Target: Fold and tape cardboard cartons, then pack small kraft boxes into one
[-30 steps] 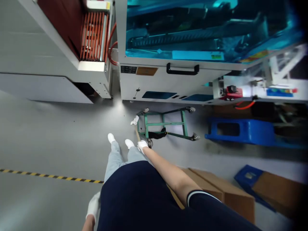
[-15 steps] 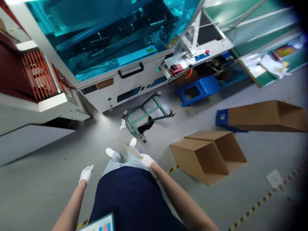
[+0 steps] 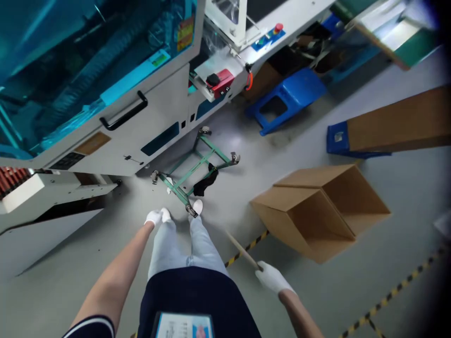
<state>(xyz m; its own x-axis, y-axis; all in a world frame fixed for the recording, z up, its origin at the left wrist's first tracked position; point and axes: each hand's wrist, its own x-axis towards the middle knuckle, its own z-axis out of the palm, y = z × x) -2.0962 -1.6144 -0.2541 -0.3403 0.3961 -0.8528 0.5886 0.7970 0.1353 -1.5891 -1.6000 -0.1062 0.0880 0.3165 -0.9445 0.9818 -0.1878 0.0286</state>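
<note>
My right hand (image 3: 273, 277), in a white glove, is closed around one end of a thin, tan, stick-like strip (image 3: 243, 251). The strip points forward and left over the floor, to the right of my legs. Whether it is wood or card I cannot tell. My left hand (image 3: 154, 217), also white-gloved, hangs low by my left shoe (image 3: 166, 215); its fingers are mostly hidden behind its back. Ahead of my feet is a green wheeled frame (image 3: 192, 170) on casters, a black cloth (image 3: 206, 182) hanging on it.
A white machine with blue-tinted windows and a black handle (image 3: 124, 111) stands ahead on the left. Blue plastic stools (image 3: 299, 94) are to the right, one under a long carton (image 3: 398, 124). Open cardboard boxes (image 3: 306, 211) rest on the floor beside yellow-black tape (image 3: 391, 293).
The view has shifted forward and turned, bringing the wheeled frame closer to my feet. My right hand has swung out to the right with the strip; my left hand has moved forward.
</note>
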